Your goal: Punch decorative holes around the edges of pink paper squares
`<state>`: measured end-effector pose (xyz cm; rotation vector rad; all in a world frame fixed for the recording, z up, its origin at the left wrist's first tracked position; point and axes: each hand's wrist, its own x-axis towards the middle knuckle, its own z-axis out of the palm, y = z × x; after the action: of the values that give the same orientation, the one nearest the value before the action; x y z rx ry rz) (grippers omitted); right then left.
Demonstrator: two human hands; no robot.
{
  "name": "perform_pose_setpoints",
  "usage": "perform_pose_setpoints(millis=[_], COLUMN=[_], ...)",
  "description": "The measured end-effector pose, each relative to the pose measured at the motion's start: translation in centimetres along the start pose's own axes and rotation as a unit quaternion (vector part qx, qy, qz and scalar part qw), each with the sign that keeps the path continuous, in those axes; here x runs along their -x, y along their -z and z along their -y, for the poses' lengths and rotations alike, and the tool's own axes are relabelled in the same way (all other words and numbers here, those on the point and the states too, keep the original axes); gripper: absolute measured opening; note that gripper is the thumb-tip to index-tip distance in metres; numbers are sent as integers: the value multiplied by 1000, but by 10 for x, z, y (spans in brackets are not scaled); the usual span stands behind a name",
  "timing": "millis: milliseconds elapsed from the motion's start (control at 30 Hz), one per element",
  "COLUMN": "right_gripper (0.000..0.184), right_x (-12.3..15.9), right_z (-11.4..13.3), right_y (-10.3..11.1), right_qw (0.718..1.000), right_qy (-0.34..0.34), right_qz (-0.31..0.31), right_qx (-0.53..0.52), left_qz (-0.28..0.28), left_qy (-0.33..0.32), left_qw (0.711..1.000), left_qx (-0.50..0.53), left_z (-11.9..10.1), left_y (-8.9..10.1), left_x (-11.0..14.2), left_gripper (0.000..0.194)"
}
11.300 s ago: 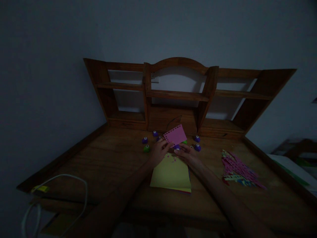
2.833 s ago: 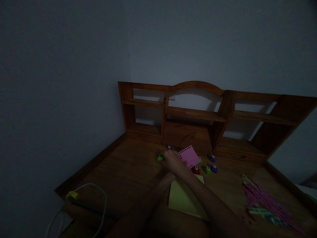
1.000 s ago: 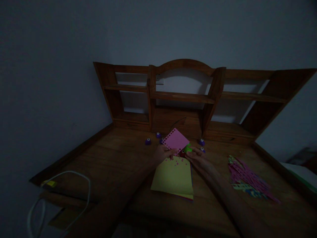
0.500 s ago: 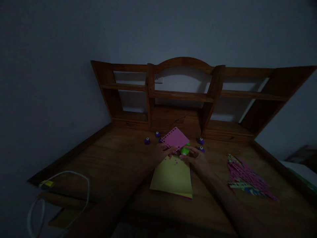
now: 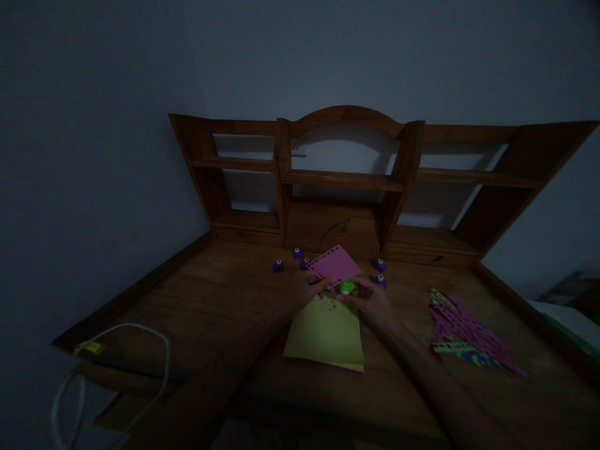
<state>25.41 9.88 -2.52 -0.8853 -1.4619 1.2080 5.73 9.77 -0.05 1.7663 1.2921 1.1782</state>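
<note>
My left hand (image 5: pixel 307 290) is closed on the near left edge of a pink sheet of paper (image 5: pixel 336 265), which is held tilted above the desk. A row of punched holes runs along the sheet's left edge, with more at its near edge. A small green craft punch (image 5: pixel 347 287) sits at the sheet's near right edge, gripped in my right hand (image 5: pixel 371 299). Below both hands lies a stack of coloured paper with a yellow sheet (image 5: pixel 325 334) on top. Small pink punched-out bits (image 5: pixel 332 305) are scattered on its far end.
Purple craft punches stand around the hands, one at the left (image 5: pixel 278 265) and another at the right (image 5: pixel 380 265). A pile of pink, yellow and blue paper strips (image 5: pixel 469 334) lies on the right. At the back rises a wooden shelf (image 5: pixel 342 181); a white cable (image 5: pixel 166 356) loops at the left.
The pink sheet has shifted slightly right and toward me. The green punch has turned and moved a little left and nearer in my right hand.
</note>
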Motion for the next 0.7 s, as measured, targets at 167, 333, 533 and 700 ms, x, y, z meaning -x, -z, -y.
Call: perform_pose_setpoints(millis=[167, 333, 533, 700], right_gripper=[42, 34, 33, 28], right_x=[1, 2, 2, 4], right_z=[1, 3, 8, 7], right_y=[0, 1, -3, -2], right_qw=[1000, 999, 995, 993], right_qy=[-11, -27, -56, -79], right_qz=[-13, -4, -3, 18], right_qx=[22, 15, -77, -90], left_qz=[2, 25, 82, 113], left_qy=[-17, -40, -50, -20], left_qw=[1000, 998, 995, 988], left_qx=[-9, -41, 11, 101], left_z=[0, 5, 13, 15], left_y=[-1, -1, -4, -8], left_x=[0, -1, -1, 2], left_gripper=[38, 39, 33, 33])
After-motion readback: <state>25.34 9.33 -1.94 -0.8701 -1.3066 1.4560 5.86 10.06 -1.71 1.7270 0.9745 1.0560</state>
